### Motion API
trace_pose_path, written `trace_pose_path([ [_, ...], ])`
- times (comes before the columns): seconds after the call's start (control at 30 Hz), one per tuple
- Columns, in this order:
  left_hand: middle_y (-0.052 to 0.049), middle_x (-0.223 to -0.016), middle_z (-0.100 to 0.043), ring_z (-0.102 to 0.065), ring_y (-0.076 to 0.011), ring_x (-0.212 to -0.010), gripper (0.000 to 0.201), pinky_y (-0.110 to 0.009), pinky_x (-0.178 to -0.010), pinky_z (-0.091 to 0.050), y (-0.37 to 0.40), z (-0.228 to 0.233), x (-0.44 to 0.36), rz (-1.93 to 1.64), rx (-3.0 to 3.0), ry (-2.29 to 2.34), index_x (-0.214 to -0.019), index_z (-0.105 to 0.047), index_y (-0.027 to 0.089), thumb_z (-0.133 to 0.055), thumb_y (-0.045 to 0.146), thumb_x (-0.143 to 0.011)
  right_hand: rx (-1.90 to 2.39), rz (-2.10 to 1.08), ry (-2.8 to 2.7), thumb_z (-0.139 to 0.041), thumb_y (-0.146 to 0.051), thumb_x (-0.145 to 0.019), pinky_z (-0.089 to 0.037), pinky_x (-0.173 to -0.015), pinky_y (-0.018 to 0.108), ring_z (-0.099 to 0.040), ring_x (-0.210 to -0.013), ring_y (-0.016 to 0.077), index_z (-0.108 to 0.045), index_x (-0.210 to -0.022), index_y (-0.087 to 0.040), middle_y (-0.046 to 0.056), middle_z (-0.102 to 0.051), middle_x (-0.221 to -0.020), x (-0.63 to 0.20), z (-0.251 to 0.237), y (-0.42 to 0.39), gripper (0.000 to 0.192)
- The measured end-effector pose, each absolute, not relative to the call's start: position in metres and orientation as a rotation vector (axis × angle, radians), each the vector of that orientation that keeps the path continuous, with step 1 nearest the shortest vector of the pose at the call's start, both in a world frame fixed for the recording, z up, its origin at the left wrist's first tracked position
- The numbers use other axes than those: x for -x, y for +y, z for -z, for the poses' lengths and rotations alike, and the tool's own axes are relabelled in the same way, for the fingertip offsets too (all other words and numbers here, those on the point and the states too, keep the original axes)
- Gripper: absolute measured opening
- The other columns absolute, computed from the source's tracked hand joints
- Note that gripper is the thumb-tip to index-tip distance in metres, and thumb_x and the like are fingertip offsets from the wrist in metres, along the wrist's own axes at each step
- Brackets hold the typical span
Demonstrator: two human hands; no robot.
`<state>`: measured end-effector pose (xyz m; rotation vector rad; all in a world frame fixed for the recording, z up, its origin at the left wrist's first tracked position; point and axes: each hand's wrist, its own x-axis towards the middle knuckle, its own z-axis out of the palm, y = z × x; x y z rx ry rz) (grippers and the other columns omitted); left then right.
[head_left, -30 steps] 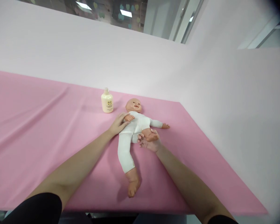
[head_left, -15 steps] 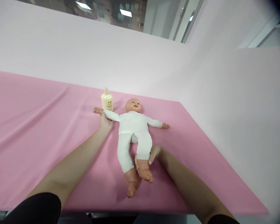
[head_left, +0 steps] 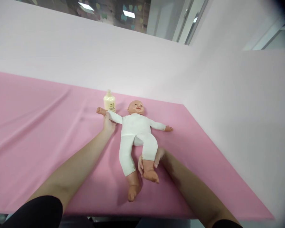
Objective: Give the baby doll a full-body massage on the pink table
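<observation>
No text can be read anywhere. The cream bottle [head_left: 109,101], standing near the far edge of the pink table [head_left: 38,133], bears a small dark and yellow label on its front, but the print is too small and blurred to make out. The doll's [head_left: 135,126] white suit carries no lettering that shows.

Open pink table cloth [head_left: 38,126] left of the left hand [head_left: 108,124]: free passage. Blocked at the far side by the cream bottle [head_left: 109,101], upright, just beside the doll [head_left: 135,126] and its outstretched arm. Clear cloth right of the right hand [head_left: 156,156], bounded by the pale wall [head_left: 228,104]. Narrow gap between the doll's legs.
</observation>
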<state>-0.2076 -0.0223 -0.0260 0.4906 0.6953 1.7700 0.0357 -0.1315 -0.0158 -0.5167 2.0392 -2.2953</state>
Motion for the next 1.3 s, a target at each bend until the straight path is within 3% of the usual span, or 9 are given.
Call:
trace_pose_path([
  [0.1,-0.004,-0.126,-0.056,-0.054,-0.0221,-0.117,0.043,-0.034,-0.088,-0.051,-0.020,0.029,0.204,-1.857,-0.601,0.752,-0.120,-0.050,0.031,-0.063,0.043,-0.081,0.466,2.571,1.858,-0.068,-0.052,-0.072,-0.052,-0.087,0.042,-0.064,-0.102,0.0273,-0.056,-0.100,-0.013,0.014,-0.063,-0.098,-0.040,0.027,-0.132,0.050],
  [0.27,-0.007,-0.104,-0.064,-0.061,-0.0214,-0.102,0.042,-0.035,-0.087,-0.049,-0.022,0.035,0.196,-1.751,-0.989,0.886,-0.102,-0.057,0.020,-0.065,0.052,-0.075,0.360,3.106,1.539,-0.067,-0.059,-0.068,-0.056,-0.075,0.044,-0.063,-0.092,0.0247,-0.054,-0.086,-0.014,0.008,-0.057,-0.092,-0.048,0.041,-0.129,0.050],
  [0.37,-0.008,-0.105,-0.064,-0.059,-0.0221,-0.101,0.043,-0.039,-0.093,-0.045,-0.032,0.032,0.191,-1.646,-1.447,0.975,-0.108,-0.056,0.019,-0.063,0.049,-0.078,0.194,3.329,1.497,-0.064,-0.062,-0.067,-0.056,-0.075,0.043,-0.061,-0.086,0.0208,-0.052,-0.082,-0.016,0.005,-0.055,-0.089,-0.050,0.036,-0.127,0.050],
  [0.5,-0.011,-0.115,-0.060,-0.053,-0.0255,-0.112,0.040,-0.045,-0.101,-0.038,-0.048,0.021,0.186,-1.412,-2.145,0.924,-0.113,-0.056,0.017,-0.061,0.042,-0.082,-0.344,3.526,1.448,-0.058,-0.060,-0.072,-0.054,-0.071,0.032,-0.057,-0.080,0.0155,-0.050,-0.082,-0.018,0.003,-0.052,-0.084,-0.049,0.022,-0.128,0.044],
  [0.67,-0.013,-0.122,-0.055,-0.048,-0.0252,-0.117,0.037,-0.046,-0.104,-0.035,-0.053,0.014,0.186,-1.289,-2.514,0.896,-0.118,-0.053,0.017,-0.054,0.039,-0.088,-0.762,3.567,1.380,-0.053,-0.061,-0.073,-0.051,-0.064,0.026,-0.053,-0.072,0.0130,-0.049,-0.081,-0.018,0.002,-0.049,-0.080,-0.046,0.019,-0.127,0.044],
  [0.97,-0.013,-0.124,-0.054,-0.047,-0.0246,-0.119,0.038,-0.045,-0.105,-0.034,-0.051,0.015,0.188,-1.255,-2.544,0.886,-0.120,-0.053,0.018,-0.054,0.039,-0.088,-0.674,3.573,1.326,-0.059,-0.058,-0.072,-0.052,-0.068,0.028,-0.057,-0.072,0.0131,-0.053,-0.083,-0.016,0.001,-0.051,-0.082,-0.047,0.021,-0.126,0.044],
  [1.13,-0.010,-0.114,-0.060,-0.053,-0.0234,-0.109,0.039,-0.044,-0.101,-0.039,-0.045,0.024,0.188,-1.425,-2.107,1.010,-0.115,-0.054,0.018,-0.058,0.041,-0.084,-0.313,3.491,1.463,-0.060,-0.059,-0.072,-0.051,-0.083,0.034,-0.060,-0.085,0.0174,-0.055,-0.085,-0.014,0.003,-0.054,-0.088,-0.045,0.027,-0.127,0.047],
  [1.3,-0.007,-0.116,-0.059,-0.054,-0.0193,-0.115,0.040,-0.036,-0.100,-0.042,-0.032,0.031,0.195,-1.760,-1.352,0.956,-0.115,-0.052,0.025,-0.060,0.046,-0.082,0.273,3.089,1.778,-0.066,-0.061,-0.068,-0.048,-0.088,0.043,-0.060,-0.091,0.0210,-0.055,-0.086,-0.016,0.006,-0.055,-0.089,-0.040,0.040,-0.132,0.050],
])
